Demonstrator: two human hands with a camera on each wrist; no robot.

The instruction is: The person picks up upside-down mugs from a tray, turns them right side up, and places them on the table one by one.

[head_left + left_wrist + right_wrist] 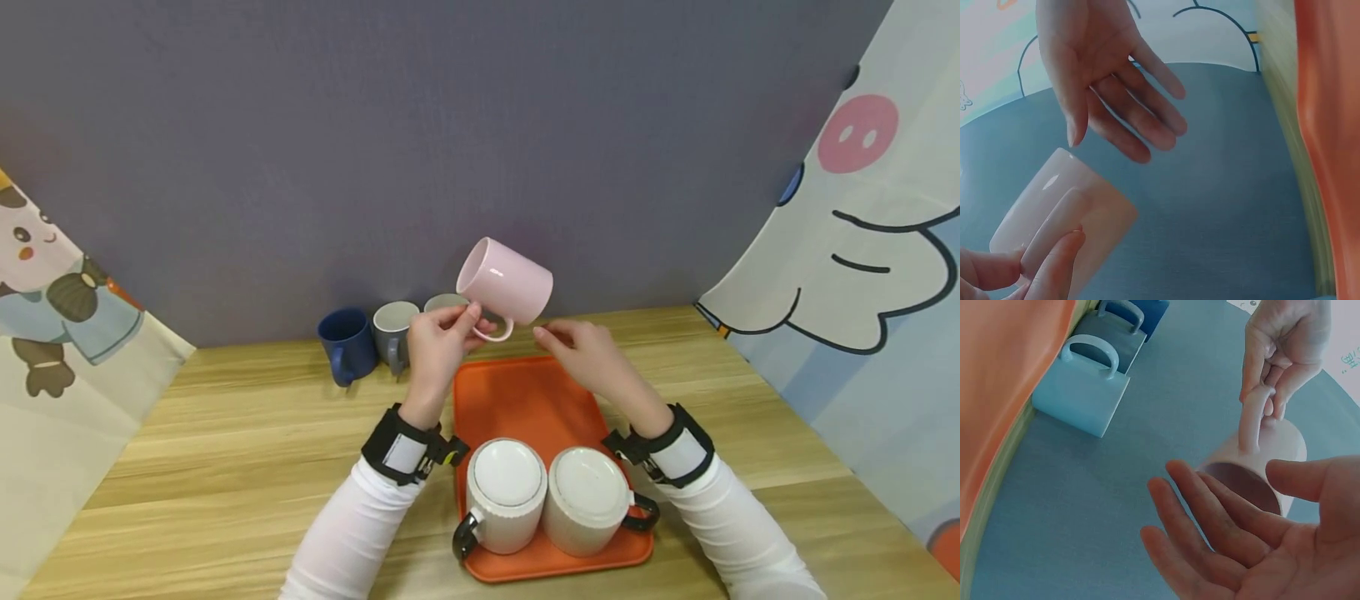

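Note:
A pink mug (516, 279) is held tilted in the air above the far part of the orange tray (528, 392). My left hand (442, 343) pinches its handle between thumb and fingers, which also shows in the left wrist view, where the handle (1054, 225) runs into the fingertips. Just right of the mug is my right hand (588, 354), its fingers extended and relaxed with nothing in them. In the right wrist view that palm (1285, 562) faces up, and its fingers overlap the mug (1285, 447).
Two white mugs with black handles, a left one (507, 492) and a right one (588, 500), stand upside down on the tray's near end. Along the back wall stand a dark blue mug (348, 343), a grey mug (393, 325) and a pale mug (444, 302), partly hidden by my left hand.

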